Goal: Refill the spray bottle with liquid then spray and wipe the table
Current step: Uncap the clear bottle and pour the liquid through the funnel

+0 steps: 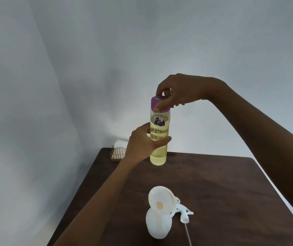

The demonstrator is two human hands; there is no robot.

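Two hands, left hand (142, 144) wrapped around one clear bottle (159, 139) of yellow liquid above the worktop (213, 183), right hand (175, 93) pinching its purple cap (157, 102), one white spray bottle (158, 222) with one funnel (160, 199) in its neck, one spray head (183, 213) beside it, one wire basket (116, 153) at the far corner

The centre and right of the table (230, 192) are left open for passage. The lower centre of the frame is obstructed by the spray bottle (158, 222), funnel (160, 199) and detached spray head (183, 213). The upper-left table corner is occupied by a wire basket (116, 154).
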